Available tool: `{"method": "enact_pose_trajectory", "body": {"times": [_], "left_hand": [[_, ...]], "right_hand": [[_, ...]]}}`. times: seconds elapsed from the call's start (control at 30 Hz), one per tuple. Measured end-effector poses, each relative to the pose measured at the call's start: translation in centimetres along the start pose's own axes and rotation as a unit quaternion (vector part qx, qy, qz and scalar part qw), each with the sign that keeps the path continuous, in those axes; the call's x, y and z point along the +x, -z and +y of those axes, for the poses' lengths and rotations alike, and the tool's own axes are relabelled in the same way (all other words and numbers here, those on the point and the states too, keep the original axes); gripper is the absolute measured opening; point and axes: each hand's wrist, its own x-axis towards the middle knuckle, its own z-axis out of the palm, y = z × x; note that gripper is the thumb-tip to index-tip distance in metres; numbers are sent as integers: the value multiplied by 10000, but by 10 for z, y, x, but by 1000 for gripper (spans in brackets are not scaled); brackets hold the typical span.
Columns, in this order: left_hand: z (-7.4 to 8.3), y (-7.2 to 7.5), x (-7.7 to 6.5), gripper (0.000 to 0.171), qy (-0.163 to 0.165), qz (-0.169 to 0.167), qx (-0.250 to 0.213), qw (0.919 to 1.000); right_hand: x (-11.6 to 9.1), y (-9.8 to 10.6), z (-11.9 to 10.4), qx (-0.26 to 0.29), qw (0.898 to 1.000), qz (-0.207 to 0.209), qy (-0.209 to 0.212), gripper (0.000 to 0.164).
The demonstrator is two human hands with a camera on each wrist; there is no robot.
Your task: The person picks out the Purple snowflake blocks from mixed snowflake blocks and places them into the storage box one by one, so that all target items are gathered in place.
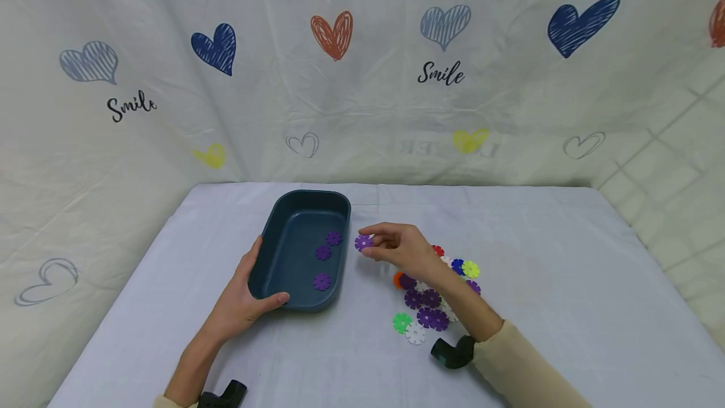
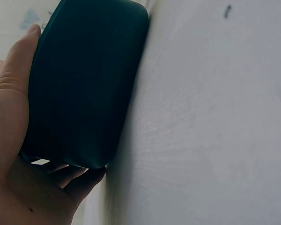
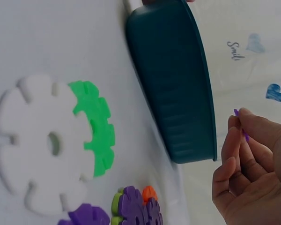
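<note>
A dark teal tray lies on the table, with purple flower-shaped discs inside along its right half. At its near left corner my left hand grips it, thumb at the near rim and fingers along the left wall. In the left wrist view, the tray's wall sits between thumb and fingers. My right hand pinches another purple flower-shaped disc by its edge, just right of the tray and apart from it. The right wrist view shows that disc edge-on, between thumb and fingertips.
Under and beside the right forearm lies a loose pile of flower-shaped discs, mostly purple. White, green, yellow, blue, red and orange ones are among them. A white cloth covers the table; a heart-printed curtain hangs behind.
</note>
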Motion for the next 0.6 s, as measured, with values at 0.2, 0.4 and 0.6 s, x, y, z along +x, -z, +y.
{"method": "enact_pose_trajectory", "body": {"times": [0.2,0.4,0.6], "left_hand": [[0,0,0,123,10,9,-8,10000],[1,0,1,123,69,4,3,10000],[1,0,1,123,60,22,17,10000]], "right_hand": [[4,-5,-3,67,10000,-52,-28,35],[8,-9,-6,36,9999,-120,90,36],[13,-13,-11,-1,9991,-223,359,38]]}}
